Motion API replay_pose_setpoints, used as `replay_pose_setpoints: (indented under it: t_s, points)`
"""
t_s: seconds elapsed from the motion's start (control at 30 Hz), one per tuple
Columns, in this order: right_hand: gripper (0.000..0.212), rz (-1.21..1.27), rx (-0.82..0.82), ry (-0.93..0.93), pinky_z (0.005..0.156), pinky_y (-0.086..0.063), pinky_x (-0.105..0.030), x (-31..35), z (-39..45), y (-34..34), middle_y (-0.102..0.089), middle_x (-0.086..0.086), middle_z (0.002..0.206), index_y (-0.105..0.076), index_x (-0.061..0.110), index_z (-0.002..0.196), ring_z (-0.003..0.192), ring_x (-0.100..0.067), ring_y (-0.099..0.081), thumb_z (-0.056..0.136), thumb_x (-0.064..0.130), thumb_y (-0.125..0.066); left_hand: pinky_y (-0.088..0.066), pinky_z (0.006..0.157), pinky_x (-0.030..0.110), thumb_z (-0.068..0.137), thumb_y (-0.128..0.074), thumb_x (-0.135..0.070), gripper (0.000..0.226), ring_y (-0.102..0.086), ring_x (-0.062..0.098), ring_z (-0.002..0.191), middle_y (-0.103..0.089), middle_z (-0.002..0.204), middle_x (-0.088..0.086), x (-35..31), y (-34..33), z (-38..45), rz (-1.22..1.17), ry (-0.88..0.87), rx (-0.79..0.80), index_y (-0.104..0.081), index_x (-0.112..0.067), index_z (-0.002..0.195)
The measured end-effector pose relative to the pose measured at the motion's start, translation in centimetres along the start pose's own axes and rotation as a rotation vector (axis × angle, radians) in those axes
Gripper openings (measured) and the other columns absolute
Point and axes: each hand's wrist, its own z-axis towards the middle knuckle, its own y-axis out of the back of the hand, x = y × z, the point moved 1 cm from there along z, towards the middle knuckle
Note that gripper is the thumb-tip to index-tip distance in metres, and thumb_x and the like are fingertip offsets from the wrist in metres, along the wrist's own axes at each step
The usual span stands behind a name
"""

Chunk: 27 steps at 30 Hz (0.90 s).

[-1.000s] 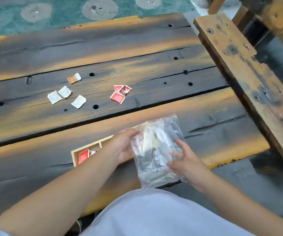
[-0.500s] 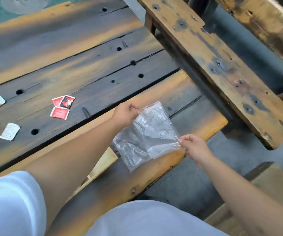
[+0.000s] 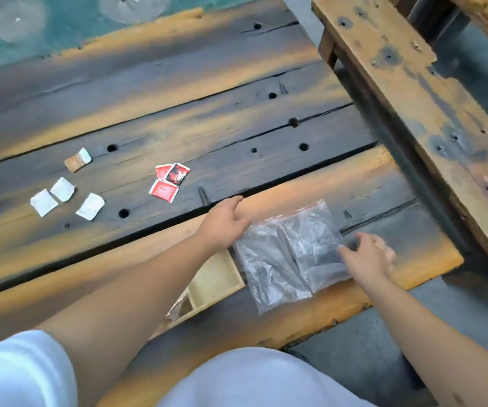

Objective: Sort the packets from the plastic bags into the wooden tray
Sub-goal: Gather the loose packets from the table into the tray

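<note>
Two clear empty-looking plastic bags (image 3: 289,254) with red zip tops lie flat side by side on the wooden table (image 3: 178,118). My left hand (image 3: 223,223) rests palm down at their upper left corner, fingers stretched out. My right hand (image 3: 367,255) hovers with spread fingers over their right edge, blurred. The light wooden tray (image 3: 217,282) sits left of the bags, mostly hidden under my left forearm; one compartment shows bare, another holds something brownish. Red packets (image 3: 167,180), white packets (image 3: 66,198) and a brown packet (image 3: 77,160) lie loose farther back.
A rough wooden bench (image 3: 413,118) runs along the table's right side. The table's near edge (image 3: 339,306) drops to a grey floor. A teal patterned carpet (image 3: 45,22) lies beyond the table. Deep gaps and holes mark the planks.
The bags were held up between both hands; now they lie flat on the table right of the tray, and both hands have loosened. The view has swung back to the left.
</note>
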Motion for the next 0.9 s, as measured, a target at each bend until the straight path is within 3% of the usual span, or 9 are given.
replay_pose_setpoints:
  t_s: [0.13,0.4,0.53,0.67,0.77,0.9]
  points:
    - [0.055,-0.071,-0.002,0.249,0.113,-0.022,-0.052,7.8,-1.3,-1.7,-0.019,-0.007,0.16,-0.047,0.023,0.136,0.144,-0.033,-0.014,0.087,0.04,-0.063,-0.026,0.11,0.027,0.092,-0.058,-0.033,0.068,-0.033,0.022,0.142,-0.033,0.156,0.007,4.8,4.0,-2.2,-0.025,0.1,-0.051,-0.029,-0.015,0.151]
    - [0.071,-0.288,0.208,0.802,0.115,-0.019,-0.053,23.6,-5.8,-7.7,-0.007,-0.005,0.165,-0.033,0.025,0.147,0.149,-0.028,-0.007,0.086,0.046,-0.062,-0.024,0.114,0.03,0.09,-0.058,-0.043,0.075,-0.028,0.019,0.145,-0.025,0.16,0.003,15.9,9.9,-6.7,-0.045,0.277,-0.183,-0.023,-0.022,0.152]
    - [0.074,-0.327,0.237,0.856,0.115,-0.021,-0.048,27.6,-7.3,-9.6,-0.008,-0.003,0.165,-0.029,0.025,0.15,0.149,-0.027,-0.009,0.087,0.05,-0.059,-0.021,0.119,0.038,0.088,-0.057,-0.048,0.078,-0.016,0.017,0.149,-0.017,0.163,0.002,19.1,10.6,-6.8,-0.034,0.272,-0.159,-0.019,-0.026,0.153]
    - [0.075,-0.37,0.263,0.856,0.113,-0.024,-0.048,29.0,-7.6,-10.7,-0.009,-0.004,0.165,-0.029,0.024,0.15,0.148,-0.029,-0.012,0.086,0.049,-0.061,-0.016,0.121,0.038,0.089,-0.056,-0.049,0.081,-0.012,0.02,0.15,-0.015,0.163,0.005,19.7,10.7,-4.6,-0.005,0.186,-0.112,-0.014,-0.027,0.155]
    - [0.075,-0.358,0.281,0.839,0.111,-0.029,-0.05,30.9,-7.0,-11.1,-0.015,-0.006,0.163,-0.031,0.023,0.148,0.145,-0.033,-0.019,0.085,0.046,-0.063,-0.02,0.119,0.036,0.088,-0.058,-0.046,0.083,-0.018,0.022,0.148,-0.018,0.162,0.005,19.3,11.1,-1.7,-0.027,0.143,-0.081,-0.013,-0.024,0.155]
    - [0.065,-0.22,0.323,0.806,0.102,-0.042,-0.047,35.4,-5.1,-12.1,-0.043,-0.007,0.141,-0.044,0.019,0.136,0.128,-0.034,-0.044,0.08,0.039,-0.068,-0.031,0.113,0.039,0.085,-0.065,-0.026,0.076,-0.035,0.03,0.139,-0.035,0.152,0.009,18.5,11.7,3.4,-0.014,0.102,-0.057,-0.027,-0.014,0.149]
